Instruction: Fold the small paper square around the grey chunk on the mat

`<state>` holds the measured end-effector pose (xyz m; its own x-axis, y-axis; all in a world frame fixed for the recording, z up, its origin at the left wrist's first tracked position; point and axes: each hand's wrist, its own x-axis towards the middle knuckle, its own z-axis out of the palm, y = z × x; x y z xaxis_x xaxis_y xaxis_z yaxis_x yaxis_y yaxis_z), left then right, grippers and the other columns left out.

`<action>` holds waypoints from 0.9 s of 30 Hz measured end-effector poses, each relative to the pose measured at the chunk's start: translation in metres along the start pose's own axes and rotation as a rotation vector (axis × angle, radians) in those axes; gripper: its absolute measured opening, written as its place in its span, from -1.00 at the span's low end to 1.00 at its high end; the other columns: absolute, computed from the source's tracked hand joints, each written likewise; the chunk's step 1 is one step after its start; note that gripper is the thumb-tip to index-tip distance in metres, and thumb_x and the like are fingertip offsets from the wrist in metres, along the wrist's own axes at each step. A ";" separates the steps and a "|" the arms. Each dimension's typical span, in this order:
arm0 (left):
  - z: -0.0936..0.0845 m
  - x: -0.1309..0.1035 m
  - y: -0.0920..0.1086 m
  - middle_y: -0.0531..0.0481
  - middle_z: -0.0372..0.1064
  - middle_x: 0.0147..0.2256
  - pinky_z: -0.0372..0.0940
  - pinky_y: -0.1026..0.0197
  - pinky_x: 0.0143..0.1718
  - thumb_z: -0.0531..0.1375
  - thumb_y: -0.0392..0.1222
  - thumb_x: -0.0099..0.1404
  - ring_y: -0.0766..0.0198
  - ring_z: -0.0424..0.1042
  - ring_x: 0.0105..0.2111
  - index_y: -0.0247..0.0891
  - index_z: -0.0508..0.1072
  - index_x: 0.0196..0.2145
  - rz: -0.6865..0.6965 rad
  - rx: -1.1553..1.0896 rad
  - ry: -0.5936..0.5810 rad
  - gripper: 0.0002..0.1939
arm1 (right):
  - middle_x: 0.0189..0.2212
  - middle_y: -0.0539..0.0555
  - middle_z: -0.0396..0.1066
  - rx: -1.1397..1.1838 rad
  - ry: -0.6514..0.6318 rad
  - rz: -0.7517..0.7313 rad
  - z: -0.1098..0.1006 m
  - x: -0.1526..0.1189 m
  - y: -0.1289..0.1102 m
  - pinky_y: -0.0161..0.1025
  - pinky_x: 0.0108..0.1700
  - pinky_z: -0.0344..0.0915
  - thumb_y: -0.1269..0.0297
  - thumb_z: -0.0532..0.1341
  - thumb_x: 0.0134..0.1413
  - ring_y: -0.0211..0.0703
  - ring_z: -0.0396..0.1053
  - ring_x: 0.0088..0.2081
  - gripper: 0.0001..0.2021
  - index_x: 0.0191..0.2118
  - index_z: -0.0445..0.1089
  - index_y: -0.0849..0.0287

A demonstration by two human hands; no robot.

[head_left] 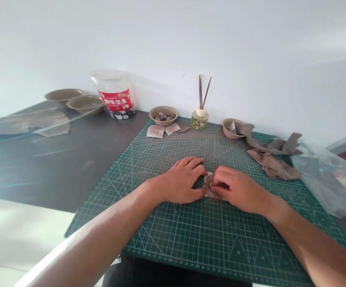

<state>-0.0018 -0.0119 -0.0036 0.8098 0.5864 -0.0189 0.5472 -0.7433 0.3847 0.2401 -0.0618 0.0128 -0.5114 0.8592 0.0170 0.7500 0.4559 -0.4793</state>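
Fingers (pixel 187 161) of the left hand (pixel 181 184) spread, touching a smudged white piece (pixel 207 182) just right of centre on the green mat (pixel 167 227); the right hand (pixel 239 189) curls its fingers over it, their grip unclear.

Wall, one: we recorded it (pixel 155 40) as plain and whitish, with a brighter patch of light at upper right. Table, one: we listed it (pixel 50 167) as dark grey, its far edge along the wall. Floor (pixel 20 231): we noted it pale, brightly lit, faintly lined. Light: we found it soft, with hazy streaks at left.
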 end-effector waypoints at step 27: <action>0.002 0.000 0.000 -0.11 -0.06 0.37 -0.08 -0.19 0.33 0.16 0.07 0.34 -0.10 -0.15 0.38 -0.12 0.32 0.12 0.002 0.005 0.013 -0.54 | -0.35 -0.02 0.36 0.042 -0.116 -0.038 -0.009 0.000 0.006 -0.26 -0.26 0.21 0.30 0.25 0.23 -0.21 0.34 -0.32 -0.85 -0.38 0.37 0.13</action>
<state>-0.0011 -0.0122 -0.0050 0.8082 0.5889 -0.0059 0.5464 -0.7462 0.3803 0.2482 -0.0574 0.0175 -0.5857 0.8079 -0.0645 0.7125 0.4753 -0.5163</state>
